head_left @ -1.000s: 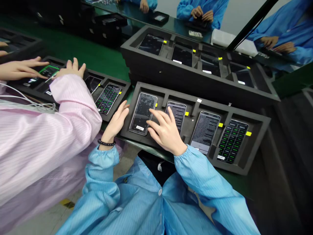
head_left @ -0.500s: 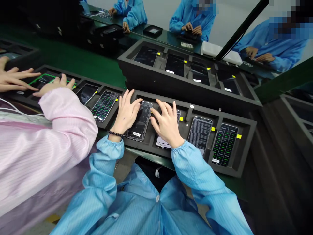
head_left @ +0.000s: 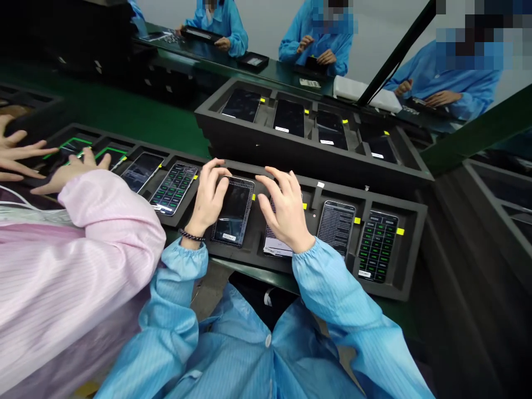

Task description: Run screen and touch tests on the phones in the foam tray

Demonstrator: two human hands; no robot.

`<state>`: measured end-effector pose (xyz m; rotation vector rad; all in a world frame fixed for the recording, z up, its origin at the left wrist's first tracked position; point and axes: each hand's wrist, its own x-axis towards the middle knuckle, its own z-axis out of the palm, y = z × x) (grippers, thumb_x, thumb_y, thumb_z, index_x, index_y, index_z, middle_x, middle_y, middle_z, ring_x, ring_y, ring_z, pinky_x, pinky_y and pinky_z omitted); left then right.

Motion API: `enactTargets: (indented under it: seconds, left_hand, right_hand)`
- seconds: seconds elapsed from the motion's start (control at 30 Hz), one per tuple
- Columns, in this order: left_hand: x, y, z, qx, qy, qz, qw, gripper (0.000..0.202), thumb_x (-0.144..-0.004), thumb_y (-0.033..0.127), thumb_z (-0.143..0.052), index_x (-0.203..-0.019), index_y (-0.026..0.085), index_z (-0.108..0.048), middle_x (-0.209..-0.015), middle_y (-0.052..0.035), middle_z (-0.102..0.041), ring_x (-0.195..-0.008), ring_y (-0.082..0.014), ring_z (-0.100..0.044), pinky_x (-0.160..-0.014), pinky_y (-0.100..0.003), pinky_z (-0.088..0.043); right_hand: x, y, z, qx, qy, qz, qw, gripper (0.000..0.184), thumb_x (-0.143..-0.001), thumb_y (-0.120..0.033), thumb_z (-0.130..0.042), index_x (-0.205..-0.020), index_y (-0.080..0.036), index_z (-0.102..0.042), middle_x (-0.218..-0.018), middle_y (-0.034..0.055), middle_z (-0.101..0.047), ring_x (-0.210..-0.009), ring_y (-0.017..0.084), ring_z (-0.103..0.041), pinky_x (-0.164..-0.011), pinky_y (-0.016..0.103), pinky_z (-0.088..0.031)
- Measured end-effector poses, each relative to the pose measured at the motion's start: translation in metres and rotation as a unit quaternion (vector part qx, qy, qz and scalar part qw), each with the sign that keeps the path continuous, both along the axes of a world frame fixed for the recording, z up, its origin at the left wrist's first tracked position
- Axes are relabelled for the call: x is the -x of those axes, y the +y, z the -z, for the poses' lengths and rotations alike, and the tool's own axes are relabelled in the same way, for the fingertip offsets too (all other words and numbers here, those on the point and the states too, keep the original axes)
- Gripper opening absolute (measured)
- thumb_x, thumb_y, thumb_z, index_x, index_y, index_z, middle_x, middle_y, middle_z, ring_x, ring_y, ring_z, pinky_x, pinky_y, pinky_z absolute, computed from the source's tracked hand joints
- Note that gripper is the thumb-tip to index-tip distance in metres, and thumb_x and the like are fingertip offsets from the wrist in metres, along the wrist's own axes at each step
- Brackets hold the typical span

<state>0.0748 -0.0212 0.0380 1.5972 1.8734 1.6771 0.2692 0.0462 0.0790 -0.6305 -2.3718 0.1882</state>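
From where I stand, the left hand curves loosely, unclosed, over the black rectangular glass phone seated in the black foam tray; light, flat touches suit it. The right hand, spread, grips nothing above the pale-lit rectangular phone.

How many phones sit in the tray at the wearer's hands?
4, left to right: patterned-border phone by the left hand; partly hidden phone under the right hand; text-screen phone; green-grid phone. No others seem hidden.
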Motion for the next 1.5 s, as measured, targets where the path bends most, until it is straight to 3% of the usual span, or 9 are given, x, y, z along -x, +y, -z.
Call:
enactTargets:
  seconds: [0.17,0.33,0.5,0.63,0.83,0.97,1.2,1.37,1.5]
  left_hand:
    - [0.002,-0.022,0.007,0.058,-0.273,0.189,0.941,0.068,-0.079,0.046,-0.076,-0.136,0.023,-0.046,-0.129,-0.0103,-0.067,-0.117,-0.0293,-0.066,-0.097,-0.04,-0.055]
    - [-0.007,-0.026,0.01,0.187,-0.276,0.229,0.914,0.073,-0.068,0.038,-0.088,-0.131,0.017,-0.058,-0.126,-0.0118,-0.071,-0.114,-0.031,-0.068,-0.098,-0.04,-0.057]
    - [-0.041,-0.023,-0.004,0.119,-0.386,0.126,0.906,0.057,-0.082,0.044,-0.071,-0.133,0.02,-0.062,-0.131,-0.0086,-0.07,-0.133,-0.034,-0.058,-0.112,-0.051,-0.05]
    - [-0.077,-0.031,-0.02,0.103,-0.457,0.198,0.861,0.061,-0.1,0.059,-0.029,-0.148,0.027,-0.051,-0.149,-0.0066,-0.058,-0.149,-0.032,-0.04,-0.12,-0.06,-0.039]
    - [-0.151,-0.05,-0.02,0.191,-0.625,0.318,0.687,0.067,-0.097,0.067,-0.028,-0.135,0.025,-0.065,-0.14,-0.0092,-0.064,-0.136,-0.0328,-0.055,-0.114,-0.059,-0.044]
    - [-0.2,-0.069,-0.01,0.24,-0.69,0.394,0.559,0.066,-0.096,0.069,-0.034,-0.122,0.023,-0.074,-0.127,-0.0108,-0.072,-0.116,-0.0317,-0.068,-0.108,-0.057,-0.051]
    - [-0.24,-0.089,0.015,0.259,-0.646,0.353,0.625,0.06,-0.088,0.066,-0.057,-0.134,0.03,-0.068,-0.145,-0.0007,-0.062,-0.154,-0.0288,-0.032,-0.13,-0.045,-0.025]
    - [-0.239,-0.096,0.021,0.272,-0.626,0.301,0.666,0.061,-0.084,0.072,-0.059,-0.131,0.034,-0.069,-0.15,0.0059,-0.057,-0.158,-0.0239,-0.018,-0.133,-0.039,-0.019]
    - [-0.24,-0.098,0.011,0.267,-0.628,0.339,0.648,0.049,-0.086,0.064,-0.063,-0.123,0.034,-0.074,-0.149,0.0068,-0.057,-0.159,-0.0241,-0.014,-0.133,-0.041,-0.016]
  right_hand:
    - [-0.04,-0.014,-0.004,0.048,0.042,0.007,0.998,0.035,-0.104,-0.031,-0.042,-0.134,-0.023,-0.059,-0.144,0.0109,-0.057,-0.132,0.028,-0.052,-0.114,0.05,-0.045]
    - [-0.068,-0.03,-0.006,0.081,0.059,-0.001,0.995,0.035,-0.105,-0.03,-0.043,-0.135,-0.021,-0.058,-0.142,0.0121,-0.059,-0.131,0.027,-0.055,-0.111,0.048,-0.048]
    - [-0.1,-0.05,-0.004,0.156,0.114,0.005,0.981,0.035,-0.105,-0.029,-0.042,-0.137,-0.024,-0.056,-0.138,0.0085,-0.063,-0.131,0.024,-0.057,-0.112,0.045,-0.048]
    - [-0.129,-0.068,0.008,0.219,0.176,0.056,0.958,0.035,-0.105,-0.033,-0.042,-0.135,-0.025,-0.058,-0.133,0.0071,-0.066,-0.12,0.023,-0.063,-0.105,0.043,-0.053]
    - [-0.165,-0.087,0.026,0.301,0.265,0.127,0.907,0.038,-0.104,-0.034,-0.043,-0.138,-0.025,-0.056,-0.133,0.0078,-0.066,-0.114,0.022,-0.067,-0.1,0.041,-0.057]
    - [-0.188,-0.097,0.019,0.234,0.248,0.164,0.926,0.04,-0.103,-0.033,-0.041,-0.139,-0.027,-0.056,-0.145,0.0086,-0.058,-0.127,0.027,-0.06,-0.108,0.048,-0.053]
    - [-0.196,-0.113,0.001,0.005,0.046,0.15,0.988,0.044,-0.104,-0.044,-0.04,-0.142,-0.032,-0.058,-0.162,0.0064,-0.039,-0.143,0.034,-0.045,-0.13,0.062,-0.016]
    - [-0.192,-0.115,-0.001,-0.012,0.006,0.164,0.986,0.044,-0.104,-0.047,-0.043,-0.143,-0.033,-0.057,-0.156,0.0052,-0.048,-0.142,0.031,-0.046,-0.132,0.06,-0.011]
    - [-0.199,-0.118,0.001,-0.009,0.007,0.168,0.986,0.044,-0.104,-0.045,-0.043,-0.145,-0.036,-0.055,-0.157,0.0039,-0.048,-0.141,0.031,-0.046,-0.13,0.063,-0.011]
